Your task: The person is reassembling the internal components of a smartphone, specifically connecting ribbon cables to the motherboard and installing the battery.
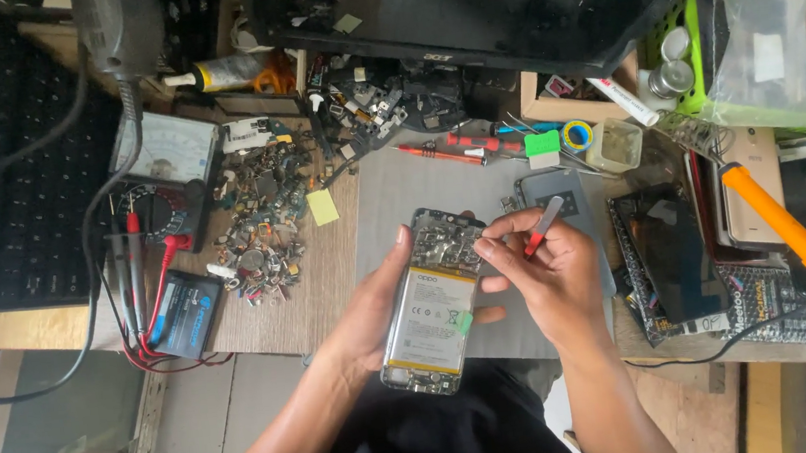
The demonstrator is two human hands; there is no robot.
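With the back cover already off the phone [430, 303], my left hand [377, 313] cupped it while my right hand [546, 277] pinched tweezers [543, 226] over its top; battery [436, 312] remained seated.

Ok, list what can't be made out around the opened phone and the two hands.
Head view only:
- Opened phone: its underside is hidden by the left hand.
- Tweezers: the tips are too small to show what they grip; the right hand covers the lower part.
- Board parts at the phone's top: too small and blurred.
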